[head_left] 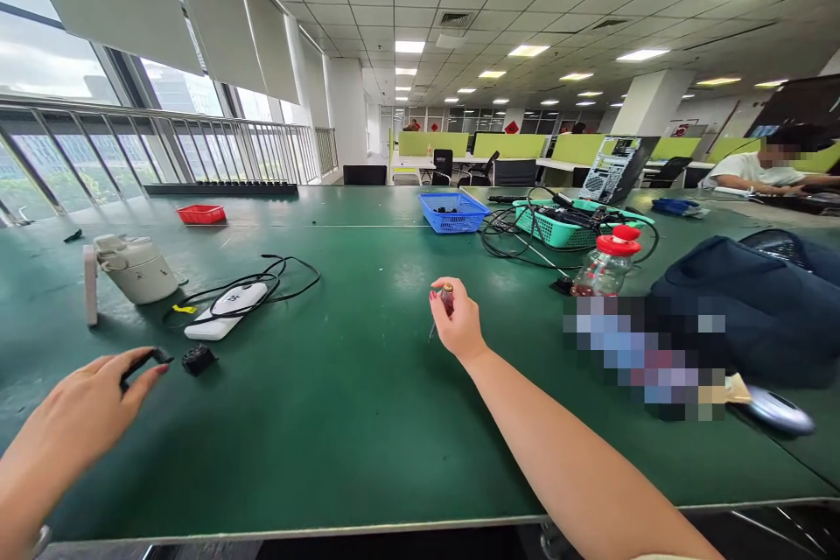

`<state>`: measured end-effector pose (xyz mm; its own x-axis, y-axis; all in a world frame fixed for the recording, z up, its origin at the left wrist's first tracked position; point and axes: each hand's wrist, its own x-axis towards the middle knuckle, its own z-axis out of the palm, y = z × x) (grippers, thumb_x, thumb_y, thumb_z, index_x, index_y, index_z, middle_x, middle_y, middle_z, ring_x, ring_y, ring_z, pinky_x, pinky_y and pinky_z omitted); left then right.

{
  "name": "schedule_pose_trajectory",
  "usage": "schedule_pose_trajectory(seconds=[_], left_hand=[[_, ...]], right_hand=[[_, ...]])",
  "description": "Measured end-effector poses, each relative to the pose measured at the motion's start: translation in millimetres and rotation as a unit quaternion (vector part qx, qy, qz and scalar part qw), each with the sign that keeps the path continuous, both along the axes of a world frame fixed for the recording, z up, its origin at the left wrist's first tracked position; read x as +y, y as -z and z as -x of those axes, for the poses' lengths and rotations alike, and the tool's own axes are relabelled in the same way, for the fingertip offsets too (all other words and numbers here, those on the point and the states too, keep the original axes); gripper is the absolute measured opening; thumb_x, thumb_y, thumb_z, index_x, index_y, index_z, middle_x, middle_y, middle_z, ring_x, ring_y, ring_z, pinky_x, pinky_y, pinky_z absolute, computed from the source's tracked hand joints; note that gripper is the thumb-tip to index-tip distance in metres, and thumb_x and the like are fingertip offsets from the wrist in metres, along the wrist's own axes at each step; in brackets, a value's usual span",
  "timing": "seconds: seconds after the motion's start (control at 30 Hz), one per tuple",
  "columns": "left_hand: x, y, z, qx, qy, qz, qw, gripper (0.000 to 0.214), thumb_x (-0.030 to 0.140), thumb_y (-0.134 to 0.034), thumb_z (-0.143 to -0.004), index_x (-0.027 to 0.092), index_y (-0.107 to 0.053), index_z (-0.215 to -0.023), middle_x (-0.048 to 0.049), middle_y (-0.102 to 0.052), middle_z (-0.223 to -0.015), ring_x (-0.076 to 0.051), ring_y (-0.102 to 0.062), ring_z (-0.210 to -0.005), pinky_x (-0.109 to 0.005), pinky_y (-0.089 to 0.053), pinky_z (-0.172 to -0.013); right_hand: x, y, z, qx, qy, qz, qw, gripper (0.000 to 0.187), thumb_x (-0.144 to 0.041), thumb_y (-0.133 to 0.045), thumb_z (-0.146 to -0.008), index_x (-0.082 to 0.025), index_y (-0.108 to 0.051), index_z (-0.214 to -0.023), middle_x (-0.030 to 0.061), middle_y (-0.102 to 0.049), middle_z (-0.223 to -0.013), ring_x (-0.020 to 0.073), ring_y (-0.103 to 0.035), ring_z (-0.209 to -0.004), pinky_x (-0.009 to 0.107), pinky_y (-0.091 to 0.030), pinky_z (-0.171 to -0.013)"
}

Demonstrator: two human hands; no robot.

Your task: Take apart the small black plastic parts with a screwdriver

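Observation:
My left hand [88, 407] is at the left, pinching a thin, bent black plastic piece [145, 359] between thumb and fingers. Just right of its fingertips a small black ribbed part [198, 359] lies on the green table [341, 420]. Near the middle of the table, my right hand [458, 321] is closed around a screwdriver [447, 297] with a reddish-brown handle and a brass-coloured end. Its thin shaft points down towards the tabletop; whether the tip touches cannot be made out.
Beyond my left hand are a white power bank [227, 312] with a black cable and a cream bottle [135, 269]. Further back are red [201, 214], blue [452, 214] and green [557, 227] baskets. A red-lidded jar [607, 262] and dark bag [754, 306] stand right. A person [761, 166] sits far right.

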<state>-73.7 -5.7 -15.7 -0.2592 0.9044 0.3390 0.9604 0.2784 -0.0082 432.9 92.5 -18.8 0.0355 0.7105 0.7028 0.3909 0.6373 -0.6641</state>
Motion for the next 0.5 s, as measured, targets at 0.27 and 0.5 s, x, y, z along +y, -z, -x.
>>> schedule_pose_trajectory(seconds=[0.27, 0.5], left_hand=[[41.8, -22.6, -43.4, 0.018, 0.012, 0.107, 0.994, 0.068, 0.053, -0.034, -0.094, 0.004, -0.064, -0.13, -0.0258, -0.069, -0.121, -0.04, -0.066, -0.11, -0.049, -0.052, -0.093], [37.2, -14.9, -51.2, 0.088, 0.028, 0.085, 0.992, 0.062, 0.046, -0.029, -0.098, 0.005, -0.062, -0.131, -0.0225, -0.069, -0.116, -0.036, -0.068, -0.108, -0.045, -0.051, -0.096]], right_hand=[[1.5, 1.5, -0.8, 0.003, -0.003, -0.004, 1.0, 0.015, -0.037, -0.05, -0.093, -0.025, -0.053, -0.1, -0.009, -0.045, -0.055, 0.0126, -0.044, -0.045, 0.025, -0.04, -0.052], [1.9, 2.6, -1.5, -0.008, 0.002, 0.005, 1.0, 0.016, -0.039, -0.049, -0.093, -0.025, -0.053, -0.101, -0.0091, -0.044, -0.055, 0.0125, -0.044, -0.045, 0.026, -0.04, -0.052]])
